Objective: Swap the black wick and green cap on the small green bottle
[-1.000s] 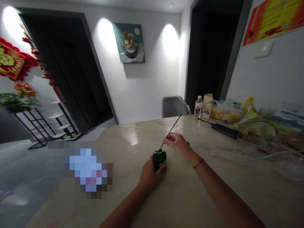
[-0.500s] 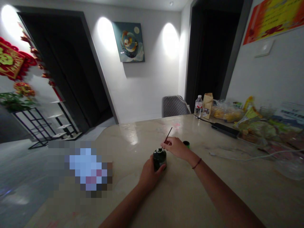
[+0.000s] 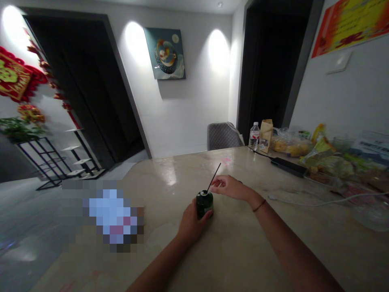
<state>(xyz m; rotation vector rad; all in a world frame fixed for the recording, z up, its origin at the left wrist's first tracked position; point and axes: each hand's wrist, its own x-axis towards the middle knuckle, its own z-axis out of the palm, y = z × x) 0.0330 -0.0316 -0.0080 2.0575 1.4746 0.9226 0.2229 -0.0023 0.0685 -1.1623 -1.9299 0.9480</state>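
Note:
Standing on the table, a small dark green bottle (image 3: 204, 202) with a pale label and a light rim is held by my left hand (image 3: 191, 221). The fingers go round its left side and the thumb lies across its front. A thin dark stick (image 3: 214, 176) leans up and to the right out of the bottle's neck. Just right of the stick is my right hand (image 3: 229, 187), its fingers loosely bent and apart from the stick, with nothing visible in them. The stick's lower end is hidden inside the bottle.
On the right lie a black power strip (image 3: 288, 166) and a white cable (image 3: 319, 203). Behind them are a water bottle (image 3: 254, 137), a paper bag (image 3: 266, 136) and bagged food (image 3: 291, 146). A grey chair (image 3: 225, 136) stands beyond the table (image 3: 170, 202). The left side holds a blurred patch.
My right hand has let go of the stick and shifted slightly right. It now covers most of the small dark object that stood behind it. The left hand and bottle have stayed put.

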